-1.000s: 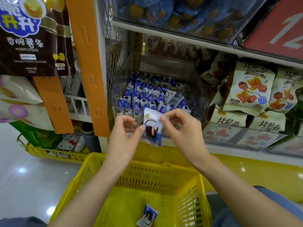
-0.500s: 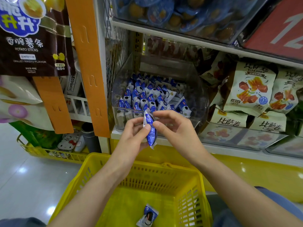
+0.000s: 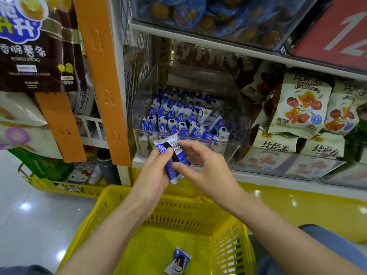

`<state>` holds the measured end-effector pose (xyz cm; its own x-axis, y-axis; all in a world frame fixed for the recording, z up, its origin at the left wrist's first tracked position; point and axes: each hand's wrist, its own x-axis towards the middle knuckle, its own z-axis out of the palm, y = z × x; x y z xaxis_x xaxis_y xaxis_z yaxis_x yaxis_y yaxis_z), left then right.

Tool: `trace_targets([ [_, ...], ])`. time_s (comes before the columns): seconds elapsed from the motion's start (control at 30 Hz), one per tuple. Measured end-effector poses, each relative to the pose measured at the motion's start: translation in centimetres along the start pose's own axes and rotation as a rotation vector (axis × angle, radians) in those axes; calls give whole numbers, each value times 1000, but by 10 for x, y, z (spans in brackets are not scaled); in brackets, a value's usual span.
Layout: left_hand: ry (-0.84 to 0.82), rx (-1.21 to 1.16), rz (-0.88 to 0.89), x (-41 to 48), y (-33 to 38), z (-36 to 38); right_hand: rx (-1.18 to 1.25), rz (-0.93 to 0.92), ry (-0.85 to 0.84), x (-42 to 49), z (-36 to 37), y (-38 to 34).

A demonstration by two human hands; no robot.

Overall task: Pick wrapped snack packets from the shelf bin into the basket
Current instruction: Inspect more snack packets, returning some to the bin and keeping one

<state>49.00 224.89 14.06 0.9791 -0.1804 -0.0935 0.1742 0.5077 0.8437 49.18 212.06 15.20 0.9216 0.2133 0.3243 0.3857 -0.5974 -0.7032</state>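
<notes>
Left hand and right hand both pinch one snack packet over the basket; it looks light, soft and slippery, best gripped at a crimped end.

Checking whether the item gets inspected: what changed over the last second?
The held packet was turned over between both hands: its picture front faced the camera, now the barcode back does. The left hand and right hand keep their grip on it. A second packet still lies in the basket; shelf bin unchanged.
</notes>
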Motion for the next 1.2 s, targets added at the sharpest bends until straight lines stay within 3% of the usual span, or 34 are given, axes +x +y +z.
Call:
trace_targets([
  [0.23, 89, 159, -24, 2, 1, -2, -72, -18, -45, 1, 1, 1],
  [0.4, 105, 680, 231, 2, 4, -12, -28, 45, -35, 4, -5, 1],
  [0.53, -13, 947, 379, -3, 11, -12, -20, 79, -123, 4, -9, -1],
  [0.67, -61, 892, 317, -2, 20, -12, 165, 199, -188, 7, -17, -2],
  [0.87, 227, 923, 454, 0, 18, -16, 627, 385, -113, 8, -14, -8],
  [1.07, 284, 963, 478, -4, 5, -9, 527, 436, -68, 4, 7, -11],
  [1.2, 321, 793, 314, 2, 3, -10, 416, 353, -44, 3, 8, -6],
])
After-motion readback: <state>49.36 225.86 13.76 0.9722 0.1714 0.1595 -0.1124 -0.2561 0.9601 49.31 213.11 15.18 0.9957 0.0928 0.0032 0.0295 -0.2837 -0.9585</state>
